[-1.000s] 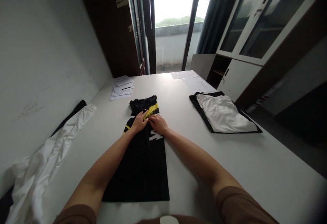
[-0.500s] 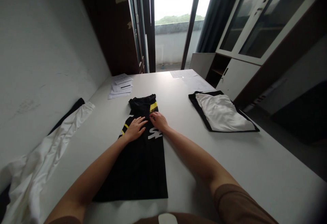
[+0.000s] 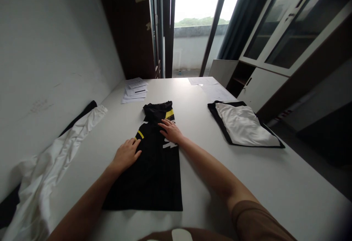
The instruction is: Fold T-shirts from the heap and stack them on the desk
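A black shirt [image 3: 154, 178] with yellow and white prints lies flat on the white table, its sides folded inward and its collar at the far end. My left hand [image 3: 125, 155] rests palm down on the shirt's left edge, below a yellow stripe, fingers stretched out. Farther up, my right hand [image 3: 170, 131] lies on the right side near the white lettering, which it partly covers. Its fingers are spread flat too. Neither hand grips the cloth.
To the right sits a folded white garment [image 3: 246, 125] on a black one [image 3: 229, 141]. Crumpled white clothing [image 3: 59, 156] lies along the left wall. Papers [image 3: 134, 90] are stacked at the back left, with more sheets [image 3: 214, 90] at the back right of the table [image 3: 220, 182].
My left hand has slid toward me and to the left along the shirt's edge. My right hand stays near the same print, fingers more spread. The view has shifted slightly.
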The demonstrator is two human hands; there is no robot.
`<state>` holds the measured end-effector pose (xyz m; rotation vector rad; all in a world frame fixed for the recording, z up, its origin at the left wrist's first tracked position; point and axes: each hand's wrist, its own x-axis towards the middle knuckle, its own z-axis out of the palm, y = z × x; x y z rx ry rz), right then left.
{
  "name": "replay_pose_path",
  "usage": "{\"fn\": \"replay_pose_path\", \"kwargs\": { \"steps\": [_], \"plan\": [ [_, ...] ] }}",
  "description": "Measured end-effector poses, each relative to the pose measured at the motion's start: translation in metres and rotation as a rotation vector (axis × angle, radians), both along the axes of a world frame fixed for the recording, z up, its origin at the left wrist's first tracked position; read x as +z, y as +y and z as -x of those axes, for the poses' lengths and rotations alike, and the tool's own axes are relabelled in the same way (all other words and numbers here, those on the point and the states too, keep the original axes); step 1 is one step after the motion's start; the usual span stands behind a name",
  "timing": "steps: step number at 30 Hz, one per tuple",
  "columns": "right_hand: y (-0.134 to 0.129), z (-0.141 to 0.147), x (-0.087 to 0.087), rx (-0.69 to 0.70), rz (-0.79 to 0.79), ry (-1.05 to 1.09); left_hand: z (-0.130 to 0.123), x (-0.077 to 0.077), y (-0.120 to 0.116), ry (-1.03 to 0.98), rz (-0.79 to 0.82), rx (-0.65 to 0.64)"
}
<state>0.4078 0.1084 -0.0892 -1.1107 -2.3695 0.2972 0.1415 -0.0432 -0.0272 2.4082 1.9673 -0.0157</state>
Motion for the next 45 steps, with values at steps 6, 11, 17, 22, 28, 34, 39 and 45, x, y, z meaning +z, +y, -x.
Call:
{"fn": "replay_pose_path", "kwargs": {
  "steps": [6,11,17,22,28,34,39,45],
  "plan": [
    [0.017,0.004,-0.003,-0.131,0.109,0.046,0.007,0.004,0.003,0.043,0.065,0.096],
    [0.055,0.03,0.003,-0.329,0.103,0.062,0.008,0.003,0.005,0.05,0.095,0.063],
    [0.1,0.059,0.008,-0.469,0.145,0.017,0.012,0.007,0.002,0.018,0.079,0.005],
    [0.117,0.065,-0.001,-0.518,0.148,-0.024,0.027,0.005,0.003,0.02,0.155,0.094],
    [0.121,0.059,-0.005,-0.541,0.078,0.182,0.031,0.013,-0.001,0.038,0.212,0.094],
    [0.117,0.032,0.006,-0.694,0.124,0.33,0.037,0.024,-0.01,0.058,0.271,0.061],
    [0.097,0.012,0.0,-0.688,0.153,0.283,0.04,0.028,-0.013,0.025,0.302,0.054],
    [0.053,0.012,0.007,-0.476,-0.105,0.219,0.031,0.032,-0.014,-0.057,0.281,-0.085]
  ]
}}
